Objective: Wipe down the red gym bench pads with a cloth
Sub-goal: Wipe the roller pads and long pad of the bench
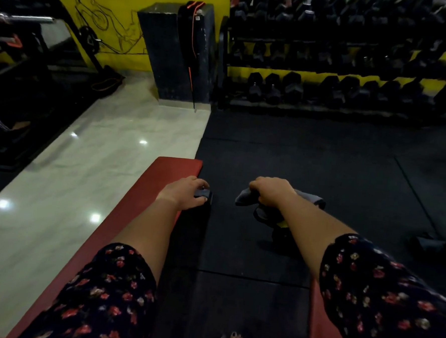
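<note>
A long red bench pad (141, 203) runs from the bottom left toward the middle of the view. My left hand (186, 192) rests at its right edge, fingers closed around a black part of the bench frame (206, 194). My right hand (270, 192) hangs over the black floor mat to the right of the bench and is shut on a bunched grey cloth (245, 196), which sticks out on both sides of the fist. The edge of a second red pad (321, 321) shows at the bottom right, partly hidden by my right sleeve.
Black rubber mats (322, 154) cover the floor ahead and right. Glossy white tiles (86, 160) lie left of the bench. A dumbbell rack (339, 92) lines the back wall, beside a dark pillar (166, 55) with hanging bands. Machines stand at far left. A dark object (278, 235) sits under my right wrist.
</note>
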A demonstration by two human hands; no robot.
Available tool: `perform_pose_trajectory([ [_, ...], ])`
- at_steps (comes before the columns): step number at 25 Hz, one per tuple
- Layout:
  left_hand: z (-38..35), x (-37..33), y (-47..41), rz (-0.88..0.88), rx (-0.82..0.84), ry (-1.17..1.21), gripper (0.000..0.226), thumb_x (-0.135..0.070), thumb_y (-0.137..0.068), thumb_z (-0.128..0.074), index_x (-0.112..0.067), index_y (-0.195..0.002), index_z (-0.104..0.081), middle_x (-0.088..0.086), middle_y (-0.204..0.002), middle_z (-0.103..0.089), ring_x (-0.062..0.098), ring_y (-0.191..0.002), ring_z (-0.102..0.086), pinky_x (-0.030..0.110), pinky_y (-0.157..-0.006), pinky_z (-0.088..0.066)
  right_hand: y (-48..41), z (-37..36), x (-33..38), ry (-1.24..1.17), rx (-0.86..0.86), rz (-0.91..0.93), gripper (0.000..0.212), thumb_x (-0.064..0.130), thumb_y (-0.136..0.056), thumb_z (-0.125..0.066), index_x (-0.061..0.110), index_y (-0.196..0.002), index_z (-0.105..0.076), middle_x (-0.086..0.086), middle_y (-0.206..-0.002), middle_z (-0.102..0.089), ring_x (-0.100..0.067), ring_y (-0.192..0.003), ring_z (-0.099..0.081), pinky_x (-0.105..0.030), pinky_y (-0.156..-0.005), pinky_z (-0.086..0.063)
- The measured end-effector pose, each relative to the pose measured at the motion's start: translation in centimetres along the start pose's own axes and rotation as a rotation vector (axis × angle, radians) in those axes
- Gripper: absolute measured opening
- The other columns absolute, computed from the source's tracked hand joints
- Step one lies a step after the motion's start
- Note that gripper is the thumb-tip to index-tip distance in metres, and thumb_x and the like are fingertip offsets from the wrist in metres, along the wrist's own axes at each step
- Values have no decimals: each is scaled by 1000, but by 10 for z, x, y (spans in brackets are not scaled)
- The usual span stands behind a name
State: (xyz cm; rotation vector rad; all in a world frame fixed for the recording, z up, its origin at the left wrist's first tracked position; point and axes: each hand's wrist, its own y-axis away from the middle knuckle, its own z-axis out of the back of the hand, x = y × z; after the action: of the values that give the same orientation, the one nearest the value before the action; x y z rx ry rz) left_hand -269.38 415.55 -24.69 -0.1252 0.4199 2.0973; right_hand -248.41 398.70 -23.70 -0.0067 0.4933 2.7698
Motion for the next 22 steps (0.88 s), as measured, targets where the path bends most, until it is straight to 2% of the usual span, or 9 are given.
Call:
perform_pose_trajectory([
  [3,4,5,-12,21,-42,35,47,-43,-91,-59,-30,-135,-51,-5,-130,-52,18,-116,-54,33,-93,-46,-21,5,3,23,-22,48,34,15,-94,-51,25,-126,-50,-1,-129,-51,-27,-112,-54,-41,-77,-45],
  [7,17,28,-31,102,-107,54,49,-47,-88,-59,-31,-134,-52,-3,-126,-54,20,-113,-56,42,-93,-49,-54,24,11,5,-69,100,36,18,-94,-50,25,-130,-49,-1,-132,-49,-26,-115,-54,-40,-77,-43],
  [10,23,48,-50,120,-121,52,51,-48,-87,-58,-31,-134,-51,-3,-128,-54,21,-116,-54,44,-95,-48,-83,37,11,28,-115,108,33,19,-94,-49,26,-126,-49,-1,-130,-49,-27,-112,-56,-41,-76,-40],
  [18,52,119,-133,177,-142,177,48,-42,-89,-59,-31,-135,-52,-4,-135,-50,18,-119,-53,37,-97,-46,-203,72,9,37,-92,83,35,19,-94,-50,27,-128,-49,-2,-129,-48,-31,-112,-55,-43,-78,-41],
  [22,65,155,-165,226,-127,125,50,-49,-87,-57,-35,-134,-50,-6,-135,-50,18,-120,-52,39,-96,-47,-256,93,18,69,-105,150,37,21,-93,-51,29,-129,-50,-1,-127,-50,-28,-113,-55,-43,-80,-41],
])
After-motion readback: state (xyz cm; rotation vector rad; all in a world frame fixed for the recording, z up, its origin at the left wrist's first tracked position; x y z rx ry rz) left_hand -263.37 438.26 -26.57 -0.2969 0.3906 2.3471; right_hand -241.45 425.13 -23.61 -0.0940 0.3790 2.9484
